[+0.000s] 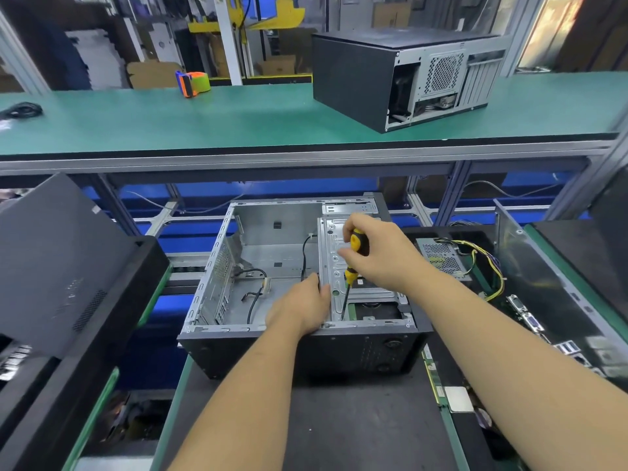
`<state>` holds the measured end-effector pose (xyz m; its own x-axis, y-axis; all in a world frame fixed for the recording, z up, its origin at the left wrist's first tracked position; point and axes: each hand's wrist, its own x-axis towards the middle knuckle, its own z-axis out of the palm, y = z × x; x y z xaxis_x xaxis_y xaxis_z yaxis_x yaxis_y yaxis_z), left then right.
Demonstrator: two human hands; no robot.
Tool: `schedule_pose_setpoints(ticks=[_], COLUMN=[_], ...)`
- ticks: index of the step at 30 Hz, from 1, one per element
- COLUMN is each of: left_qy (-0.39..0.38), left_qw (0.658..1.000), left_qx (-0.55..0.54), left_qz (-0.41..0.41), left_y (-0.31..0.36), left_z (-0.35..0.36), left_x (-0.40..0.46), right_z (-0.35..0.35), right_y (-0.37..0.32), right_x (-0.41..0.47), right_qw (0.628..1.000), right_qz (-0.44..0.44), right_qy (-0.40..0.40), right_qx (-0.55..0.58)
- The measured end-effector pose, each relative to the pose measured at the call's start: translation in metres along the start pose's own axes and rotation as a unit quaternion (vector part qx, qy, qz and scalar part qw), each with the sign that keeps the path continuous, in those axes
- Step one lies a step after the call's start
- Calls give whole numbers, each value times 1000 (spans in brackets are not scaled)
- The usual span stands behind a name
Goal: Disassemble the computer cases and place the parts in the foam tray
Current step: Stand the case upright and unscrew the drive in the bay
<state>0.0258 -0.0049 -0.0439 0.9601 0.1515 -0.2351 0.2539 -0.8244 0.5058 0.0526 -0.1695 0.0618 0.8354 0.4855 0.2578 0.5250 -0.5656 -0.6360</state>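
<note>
Down at the near bench (339,436), an opened computer case (295,277) lies on its side with its open face up, so the inside can be reached from above. Right hand (384,256) has its fingers (353,232) wrapped round the yellow-and-black handle of a screwdriver (351,266), whose shaft slants down to the front edge of the drive cage (356,283), probably to work a screw there. Left hand (302,307) grips the cage's left edge, fingers curled over the metal, most likely to steady it against the turning. Inside the case, loose black cables (255,297) lie on the bare floor; the board bay looks already stripped. To the right, a dark foam tray (557,300) holds a power supply (445,258) with its yellow wire bundle and what appears to be a circuit board. A second, closed case (401,76) waits on the green upper shelf (204,120), well apart.
</note>
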Motion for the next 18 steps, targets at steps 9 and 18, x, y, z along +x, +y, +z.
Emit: schedule_pose_setpoints(ticks=[9, 18], left_qy=[0, -11], left_qw=[1000, 1000], left_qx=[-1, -15], left_qz=[-12, -9], left_y=[2, 0], left_z=[-1, 0], left_x=[-3, -1], right_z=[-3, -4], right_y=[-62, -73], right_x=[10, 6], right_qw=[920, 902], right_qz=[91, 74], right_qy=[-96, -160], right_qx=[-368, -394])
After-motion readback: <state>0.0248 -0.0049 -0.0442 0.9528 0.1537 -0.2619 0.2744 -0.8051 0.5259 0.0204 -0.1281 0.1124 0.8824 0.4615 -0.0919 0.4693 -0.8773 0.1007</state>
